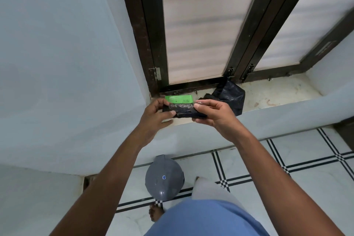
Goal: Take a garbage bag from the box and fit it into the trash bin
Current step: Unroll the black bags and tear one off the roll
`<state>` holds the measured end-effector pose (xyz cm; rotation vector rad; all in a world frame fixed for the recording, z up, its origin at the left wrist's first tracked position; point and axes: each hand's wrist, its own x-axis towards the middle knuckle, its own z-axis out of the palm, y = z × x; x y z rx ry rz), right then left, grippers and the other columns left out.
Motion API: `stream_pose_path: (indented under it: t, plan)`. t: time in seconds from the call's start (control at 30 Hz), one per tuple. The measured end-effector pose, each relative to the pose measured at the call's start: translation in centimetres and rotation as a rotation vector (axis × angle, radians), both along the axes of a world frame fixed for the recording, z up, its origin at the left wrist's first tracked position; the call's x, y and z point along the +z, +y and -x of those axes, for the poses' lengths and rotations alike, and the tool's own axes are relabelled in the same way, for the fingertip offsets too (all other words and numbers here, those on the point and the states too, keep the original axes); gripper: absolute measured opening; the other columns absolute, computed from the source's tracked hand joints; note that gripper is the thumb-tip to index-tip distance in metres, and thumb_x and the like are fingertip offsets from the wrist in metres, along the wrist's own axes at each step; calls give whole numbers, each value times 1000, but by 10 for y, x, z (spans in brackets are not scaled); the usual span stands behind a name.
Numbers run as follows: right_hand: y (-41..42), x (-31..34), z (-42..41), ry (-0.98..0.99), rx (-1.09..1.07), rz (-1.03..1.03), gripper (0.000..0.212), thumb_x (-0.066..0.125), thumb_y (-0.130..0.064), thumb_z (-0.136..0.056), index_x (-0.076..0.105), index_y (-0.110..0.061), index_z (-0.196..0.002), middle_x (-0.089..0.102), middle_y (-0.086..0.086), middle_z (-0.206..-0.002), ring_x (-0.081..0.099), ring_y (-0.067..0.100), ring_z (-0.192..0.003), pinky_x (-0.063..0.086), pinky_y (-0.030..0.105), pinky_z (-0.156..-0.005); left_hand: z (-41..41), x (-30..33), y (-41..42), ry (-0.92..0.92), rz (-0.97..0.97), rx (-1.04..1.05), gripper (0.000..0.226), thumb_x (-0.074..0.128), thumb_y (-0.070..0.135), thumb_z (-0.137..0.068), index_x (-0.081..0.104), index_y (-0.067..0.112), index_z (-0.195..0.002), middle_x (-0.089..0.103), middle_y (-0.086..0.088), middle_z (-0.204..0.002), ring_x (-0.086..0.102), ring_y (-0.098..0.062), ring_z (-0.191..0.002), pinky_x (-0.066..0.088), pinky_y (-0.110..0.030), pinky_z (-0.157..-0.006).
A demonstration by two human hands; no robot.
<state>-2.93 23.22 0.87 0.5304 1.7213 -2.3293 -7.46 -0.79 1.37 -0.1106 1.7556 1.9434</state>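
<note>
A black roll of garbage bags (pixel 183 110) is held over the window sill between both hands. My left hand (pixel 156 114) pinches its left end with thumb and fingers. My right hand (pixel 212 110) grips its right end. Just behind the roll lies the green box (pixel 179 99) on the sill. A loose crumpled black bag (pixel 229 96) lies on the sill to the right of the box. The grey trash bin (pixel 164 178), its domed lid closed, stands on the floor below the sill, between my arms.
The pale stone sill (pixel 272 92) runs along a dark-framed window (pixel 201 25) with metal latches. A pale wall (pixel 57 63) stands to the left. The floor has white tiles with black lines (pixel 287 159). My bare foot (pixel 156 211) is beside the bin.
</note>
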Motion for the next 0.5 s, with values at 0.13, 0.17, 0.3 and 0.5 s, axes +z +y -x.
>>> stream_pose_path:
  t: [0.13, 0.17, 0.3, 0.5]
  plan:
    - [12, 5, 6, 15, 132, -199, 33, 88, -10, -95, 78, -1, -126, 78, 30, -124, 81, 42, -112, 71, 43, -88, -3, -8, 1, 612, 640, -123, 33, 72, 29, -107, 55, 17, -133, 54, -1, -141, 55, -17, -129, 45, -14, -93]
    - [14, 9, 10, 16, 204, -246, 34, 88, -11, -95, 78, -3, -126, 80, 25, -123, 82, 39, -110, 71, 46, -90, -2, -7, 7, 689, 686, -173, 34, 67, 35, -110, 54, 17, -137, 53, -1, -142, 54, -16, -129, 47, -19, -95]
    - [19, 17, 37, -13, 396, -312, 43, 87, -14, -98, 66, -5, -134, 81, 20, -122, 85, 31, -103, 70, 43, -88, 15, 8, 36, 452, 712, -501, 54, 51, 56, -113, 49, 24, -156, 63, 0, -142, 66, -18, -114, 58, -31, -85]
    - [34, -8, 82, -47, 562, -293, 39, 75, -37, -107, 69, -9, -133, 82, 17, -121, 83, 35, -107, 69, 46, -91, 24, -12, 34, 206, 575, -456, 34, 50, 58, -113, 66, 31, -123, 75, 2, -114, 73, -19, -102, 60, -46, -96]
